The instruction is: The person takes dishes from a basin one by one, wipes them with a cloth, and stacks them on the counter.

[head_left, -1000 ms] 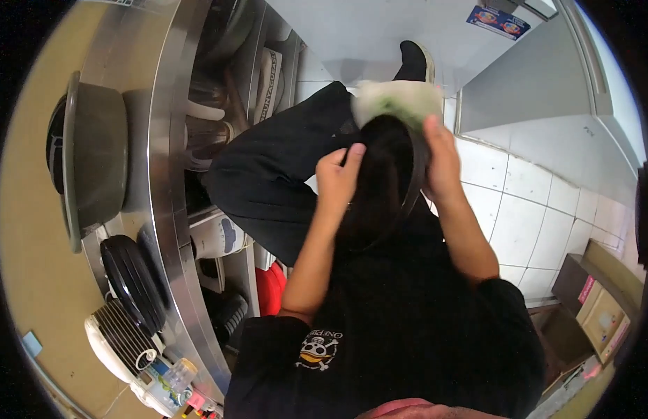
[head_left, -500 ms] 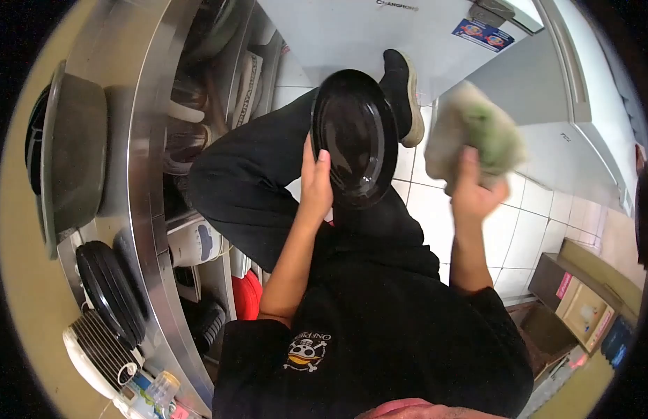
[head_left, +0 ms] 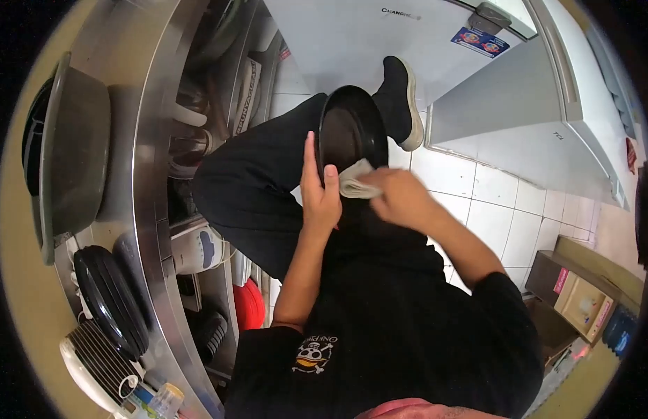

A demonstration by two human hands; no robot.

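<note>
A black oval plate (head_left: 341, 133) is tilted up in front of my body, above my legs. My left hand (head_left: 320, 192) holds its near left edge, thumb on the inner side. The pale cloth (head_left: 357, 180) is bunched in my right hand (head_left: 397, 195), pressed against the plate's near right part, close to my left thumb. Part of the cloth is hidden under my right fingers.
On the steel counter (head_left: 121, 160) at the left are a grey basin (head_left: 76, 153), a stack of black plates (head_left: 111, 300) and a white rack (head_left: 93, 363). Shelves beneath hold jugs and a red item (head_left: 248, 304). White appliances (head_left: 505, 105) stand ahead and right.
The cloth was apart from the plate at the right half a second ago; my right hand has brought it left onto the plate. The plate has tilted, still in my left hand.
</note>
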